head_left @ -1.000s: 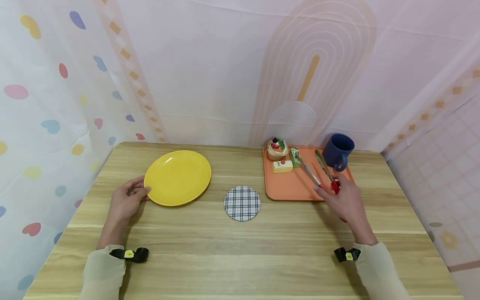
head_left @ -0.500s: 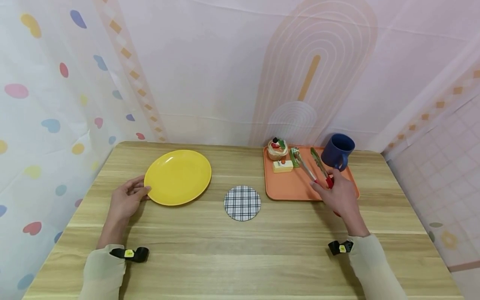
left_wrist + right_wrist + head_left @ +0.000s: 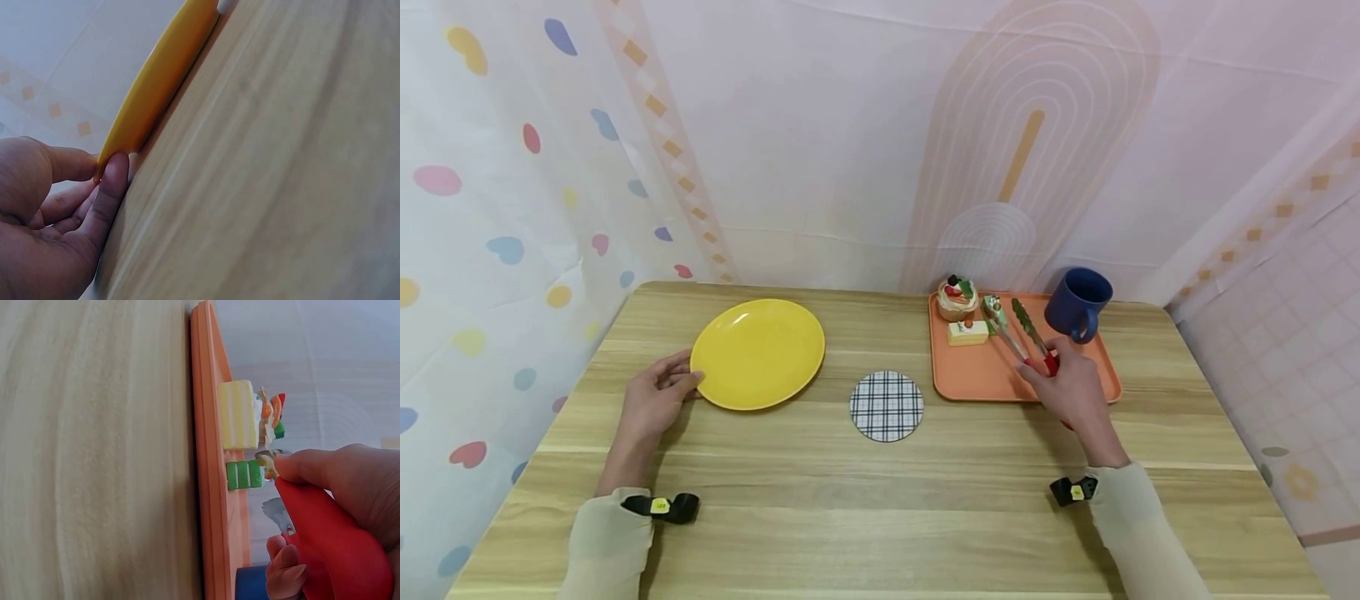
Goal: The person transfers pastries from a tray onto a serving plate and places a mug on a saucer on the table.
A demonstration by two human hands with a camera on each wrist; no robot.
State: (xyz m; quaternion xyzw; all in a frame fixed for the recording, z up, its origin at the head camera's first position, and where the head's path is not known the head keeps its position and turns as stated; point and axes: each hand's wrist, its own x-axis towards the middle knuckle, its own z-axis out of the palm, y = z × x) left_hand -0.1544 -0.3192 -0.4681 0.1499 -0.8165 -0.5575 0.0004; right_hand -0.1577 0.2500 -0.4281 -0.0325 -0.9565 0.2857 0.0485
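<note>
My left hand (image 3: 658, 396) pinches the rim of a yellow plate (image 3: 758, 354) between thumb and fingers at its left side; the plate lies on the table. In my right hand (image 3: 1070, 392) is a pair of metal tongs with red handles (image 3: 331, 537), held with the two arms apart. One tong arm lies over a green-sided cake slice (image 3: 244, 475) in the head view; the other arm is to its right. Beside that slice are a pale yellow cake slice (image 3: 967, 333) and a fruit-topped cupcake (image 3: 957, 300), all on an orange tray (image 3: 977, 379).
A dark blue mug (image 3: 1078, 304) stands at the tray's back right, close to my right hand. On the table (image 3: 880, 517) between plate and tray lies a round checked coaster (image 3: 887, 407). A printed cloth backdrop (image 3: 820, 150) rises behind the table's back edge.
My right hand has shifted left with the tongs, and the gap between the tong tips has narrowed around the green slice. My left hand and the plate stay in place.
</note>
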